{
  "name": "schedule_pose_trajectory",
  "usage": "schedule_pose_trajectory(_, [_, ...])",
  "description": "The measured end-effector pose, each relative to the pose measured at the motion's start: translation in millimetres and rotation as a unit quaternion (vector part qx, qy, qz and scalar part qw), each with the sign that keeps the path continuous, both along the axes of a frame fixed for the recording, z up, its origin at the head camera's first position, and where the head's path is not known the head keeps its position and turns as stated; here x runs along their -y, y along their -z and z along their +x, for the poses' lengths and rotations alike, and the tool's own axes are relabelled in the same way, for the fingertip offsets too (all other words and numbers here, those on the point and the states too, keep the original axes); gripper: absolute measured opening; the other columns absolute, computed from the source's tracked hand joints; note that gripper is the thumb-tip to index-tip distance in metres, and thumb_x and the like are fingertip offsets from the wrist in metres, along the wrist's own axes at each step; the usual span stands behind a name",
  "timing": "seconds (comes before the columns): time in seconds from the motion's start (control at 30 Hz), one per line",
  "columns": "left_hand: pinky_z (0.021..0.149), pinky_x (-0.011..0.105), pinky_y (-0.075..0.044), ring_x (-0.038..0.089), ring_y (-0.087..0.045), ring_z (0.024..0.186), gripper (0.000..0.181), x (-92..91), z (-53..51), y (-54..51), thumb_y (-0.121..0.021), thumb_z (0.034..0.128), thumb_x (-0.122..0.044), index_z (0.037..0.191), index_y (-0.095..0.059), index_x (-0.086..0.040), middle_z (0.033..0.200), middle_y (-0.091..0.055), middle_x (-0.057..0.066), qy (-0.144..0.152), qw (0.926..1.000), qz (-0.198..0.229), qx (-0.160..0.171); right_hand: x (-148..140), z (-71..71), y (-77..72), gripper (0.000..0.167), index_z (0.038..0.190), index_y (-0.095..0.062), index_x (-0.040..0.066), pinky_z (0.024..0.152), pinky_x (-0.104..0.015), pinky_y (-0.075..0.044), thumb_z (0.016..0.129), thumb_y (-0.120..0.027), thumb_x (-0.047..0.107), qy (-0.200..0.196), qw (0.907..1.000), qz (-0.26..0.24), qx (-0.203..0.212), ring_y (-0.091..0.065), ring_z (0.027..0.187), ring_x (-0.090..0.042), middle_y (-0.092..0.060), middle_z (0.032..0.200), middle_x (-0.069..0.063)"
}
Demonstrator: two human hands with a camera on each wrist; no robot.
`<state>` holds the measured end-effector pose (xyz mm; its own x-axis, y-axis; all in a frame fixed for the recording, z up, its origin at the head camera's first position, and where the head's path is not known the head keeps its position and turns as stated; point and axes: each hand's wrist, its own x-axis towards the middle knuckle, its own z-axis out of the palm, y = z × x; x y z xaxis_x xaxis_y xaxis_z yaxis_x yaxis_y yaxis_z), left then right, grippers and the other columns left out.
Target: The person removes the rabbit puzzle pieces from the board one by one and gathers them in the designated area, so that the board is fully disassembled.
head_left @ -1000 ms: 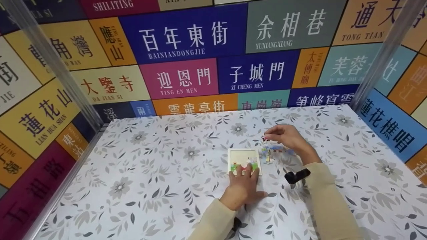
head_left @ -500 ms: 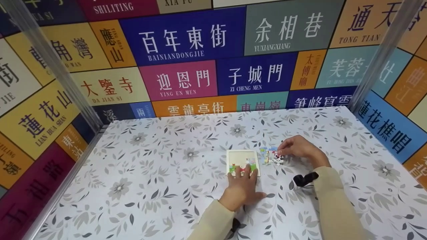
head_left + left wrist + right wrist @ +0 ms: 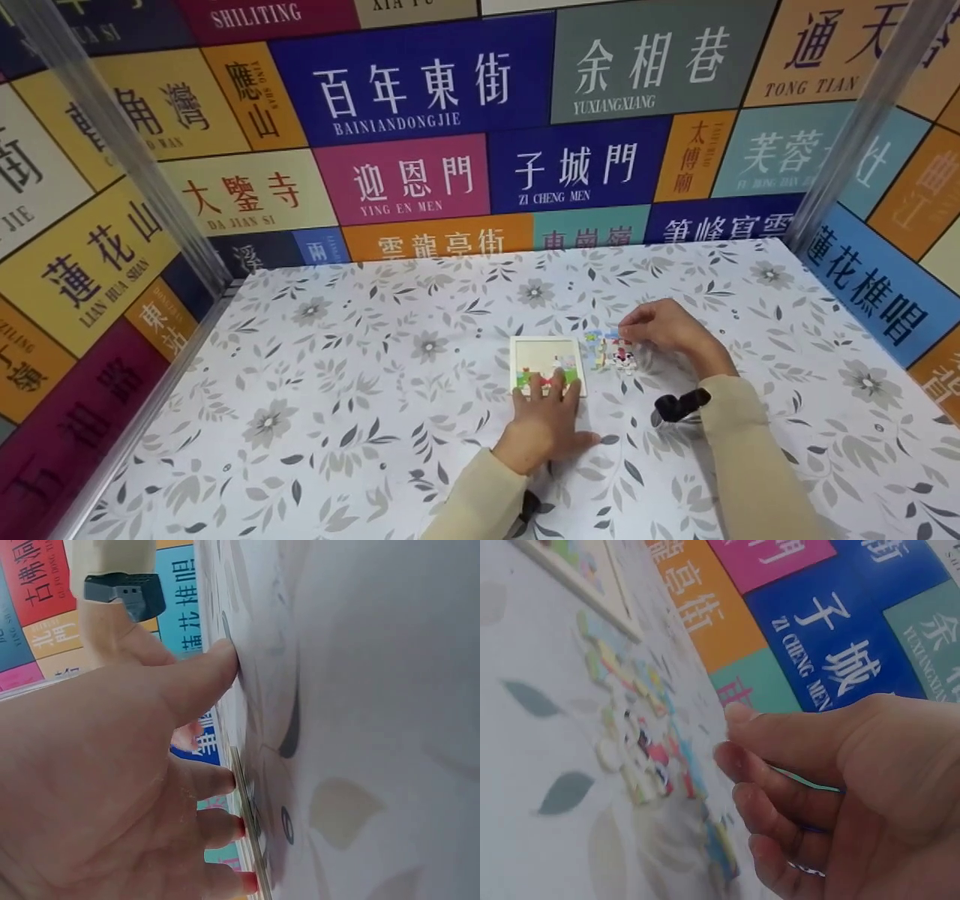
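The left hand (image 3: 546,426) lies with spread fingertips on the lower part of a small white-framed picture board (image 3: 514,364); its thumb rests on the cloth to the right. In the left wrist view, three fingertips of the left hand (image 3: 112,772) touch the board's thin edge (image 3: 247,817). Just right of the board lies a cluster of small colored puzzle pieces (image 3: 621,357), some overlapping. The right hand (image 3: 673,331) hovers at their upper right. In the right wrist view, the right hand (image 3: 802,787) has bent fingers and a gap between thumb and forefinger, beside the pieces (image 3: 652,750).
A white cloth with grey flowers and leaves (image 3: 337,420) covers the table. Colorful panels with Chinese writing (image 3: 420,82) stand behind it and at both sides. Clear corner posts (image 3: 855,127) rise at the table's back corners.
The right hand has come down and right from above the pieces, and the black-and-white piece it held now lies among them. The left hand stays on the board.
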<state>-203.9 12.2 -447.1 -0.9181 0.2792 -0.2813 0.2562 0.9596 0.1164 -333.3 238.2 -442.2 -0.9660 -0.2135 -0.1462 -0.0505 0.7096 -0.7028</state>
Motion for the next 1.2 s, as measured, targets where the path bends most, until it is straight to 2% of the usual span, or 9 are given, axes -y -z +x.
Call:
schedule_pose_trajectory(0.1, [0.120, 0.057, -0.029, 0.034, -0.023, 0.154, 0.085, 0.3, -0.1, -0.9, -0.056, 0.0905, -0.067, 0.159, -0.028, -0.026, 0.168, -0.023, -0.008, 0.000, 1.0000, 0.001, 0.008, 13.2, 3.4, -5.4, 0.027, 0.111, -0.074, 0.004, 0.078, -0.029, -0.051, 0.096, -0.068, 0.026, -0.012, 0.9997, -0.012, -0.020, -0.066, 0.091, -0.018, -0.074, 0.108, -0.014])
schedule_pose_trajectory(0.23, [0.121, 0.058, -0.027, 0.035, -0.021, 0.155, 0.086, 0.9, -0.5, -2.6, -0.056, 0.0907, -0.067, 0.160, -0.026, -0.027, 0.168, -0.020, -0.011, 0.001, 0.9998, 0.007, 0.020, 34.8, 6.7, -7.7, 0.026, 0.110, -0.074, 0.005, 0.074, -0.031, -0.051, 0.096, -0.068, 0.026, -0.045, 0.9982, -0.029, -0.027, -0.064, 0.085, -0.017, -0.073, 0.109, -0.015])
schedule_pose_trajectory(0.43, [0.121, 0.058, -0.027, 0.035, -0.022, 0.155, 0.083, 3.5, -2.3, -3.4, -0.058, 0.0922, -0.062, 0.160, -0.027, -0.025, 0.168, -0.023, -0.009, 0.019, 0.9995, 0.021, 0.013, 57.4, 6.6, 2.5, 0.026, 0.110, -0.073, 0.006, 0.068, -0.028, -0.048, 0.098, -0.066, 0.027, -0.085, 0.9962, -0.020, -0.007, -0.058, 0.078, -0.015, -0.072, 0.109, -0.014])
schedule_pose_trajectory(0.57, [0.121, 0.057, -0.027, 0.034, -0.020, 0.155, 0.080, 6.3, -4.4, -4.9, -0.059, 0.0936, -0.058, 0.159, -0.029, -0.025, 0.168, -0.022, -0.006, 0.033, 0.9987, 0.030, 0.025, 61.8, 6.3, 10.1, 0.026, 0.112, -0.073, 0.004, 0.070, -0.027, -0.049, 0.098, -0.065, 0.025, -0.100, 0.9949, -0.007, 0.008, -0.060, 0.080, -0.014, -0.072, 0.110, -0.014])
schedule_pose_trajectory(0.77, [0.126, 0.050, -0.020, 0.029, -0.012, 0.158, 0.075, 16.7, -10.3, -10.6, -0.055, 0.0965, -0.058, 0.160, -0.027, -0.027, 0.170, -0.016, -0.004, 0.056, 0.9949, 0.046, 0.070, 63.0, 8.1, 12.0, 0.023, 0.113, -0.074, 0.006, 0.088, -0.036, -0.053, 0.093, -0.072, 0.018, -0.109, 0.9940, 0.006, 0.006, -0.067, 0.105, -0.024, -0.073, 0.114, -0.013])
schedule_pose_trajectory(0.97, [0.126, 0.045, -0.023, 0.023, -0.011, 0.158, 0.070, 31.8, -12.6, -11.8, -0.059, 0.0964, -0.053, 0.157, -0.034, -0.028, 0.168, -0.019, -0.011, 0.068, 0.9913, 0.069, 0.089, 67.8, 6.6, 14.3, 0.025, 0.111, -0.075, 0.010, 0.083, -0.031, -0.052, 0.087, -0.078, 0.017, -0.110, 0.9936, 0.018, 0.019, -0.065, 0.098, -0.020, -0.073, 0.109, -0.009])
schedule_pose_trajectory(1.2, [0.128, 0.043, -0.017, 0.024, -0.008, 0.158, 0.073, 40.0, -9.5, -5.9, -0.060, 0.0965, -0.050, 0.159, -0.030, -0.027, 0.170, -0.013, -0.010, 0.084, 0.9892, 0.079, 0.091, 68.2, 8.2, 17.4, 0.022, 0.110, -0.075, 0.008, 0.082, -0.032, -0.050, 0.088, -0.076, 0.012, -0.137, 0.9903, 0.022, -0.002, -0.061, 0.095, -0.020, -0.070, 0.107, -0.011])
